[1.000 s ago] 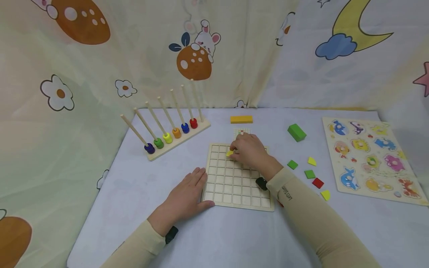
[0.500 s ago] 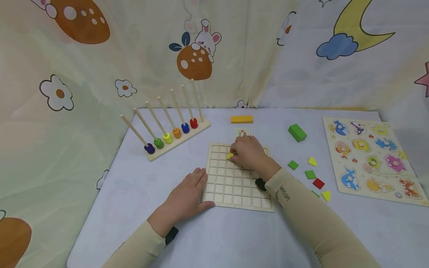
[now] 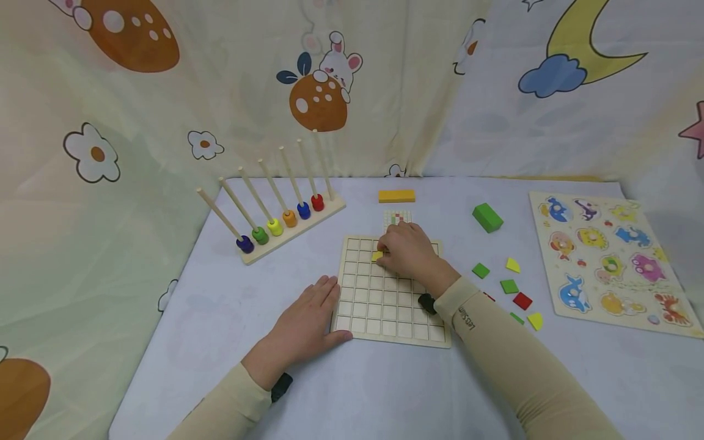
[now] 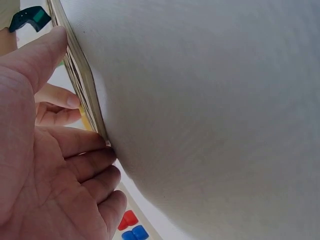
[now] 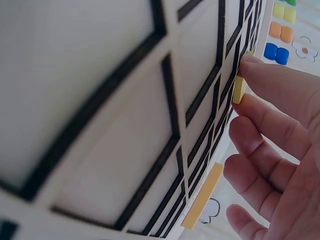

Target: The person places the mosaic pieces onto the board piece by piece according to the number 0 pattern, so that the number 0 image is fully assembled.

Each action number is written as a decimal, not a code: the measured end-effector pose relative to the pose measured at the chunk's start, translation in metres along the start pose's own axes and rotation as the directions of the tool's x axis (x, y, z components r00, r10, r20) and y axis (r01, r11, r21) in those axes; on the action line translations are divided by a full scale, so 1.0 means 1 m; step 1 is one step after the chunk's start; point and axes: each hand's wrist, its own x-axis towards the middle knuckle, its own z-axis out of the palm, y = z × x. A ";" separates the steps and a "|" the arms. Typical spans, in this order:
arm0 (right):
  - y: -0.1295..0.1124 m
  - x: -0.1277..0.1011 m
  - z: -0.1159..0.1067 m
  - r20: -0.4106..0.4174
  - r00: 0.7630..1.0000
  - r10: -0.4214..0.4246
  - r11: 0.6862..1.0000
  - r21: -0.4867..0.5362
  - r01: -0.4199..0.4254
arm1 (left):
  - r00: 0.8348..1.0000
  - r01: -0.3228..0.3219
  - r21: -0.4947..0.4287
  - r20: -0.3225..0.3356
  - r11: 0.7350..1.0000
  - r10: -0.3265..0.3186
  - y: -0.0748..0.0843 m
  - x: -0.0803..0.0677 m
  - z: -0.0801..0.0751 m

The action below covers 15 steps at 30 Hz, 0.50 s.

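Note:
A wooden grid board lies on the white table in front of the person. The right hand pinches a small yellow tile between thumb and index finger, over a cell in the board's upper part. In the right wrist view this yellow tile stands right at the grid surface, with the other fingers loosely bent. Flat on the table, the left hand rests along the board's left edge, its fingers extended. The left wrist view shows the thumb and fingertips of the left hand against the board's side.
A small pattern card and a yellow block lie beyond the board. Right of it are a green block and several loose tiles, including a red tile. A peg stand is back left; an animal puzzle lies right.
The right hand has shifted slightly nearer with the yellow tile, uncovering more of the pattern card. More loose tiles show beside the right sleeve. The left hand stays in place.

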 end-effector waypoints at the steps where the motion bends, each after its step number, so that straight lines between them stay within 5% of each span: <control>1: 0.000 0.000 0.001 0.000 1.000 0.004 1.000 0.005 -0.004 | 1.000 -0.001 -0.001 -0.001 1.000 0.001 0.000 0.000 0.000; 15: 0.002 0.000 0.003 -0.012 1.000 0.015 0.999 0.046 -0.014 | 1.000 0.002 -0.013 0.007 1.000 -0.002 0.000 0.000 -0.001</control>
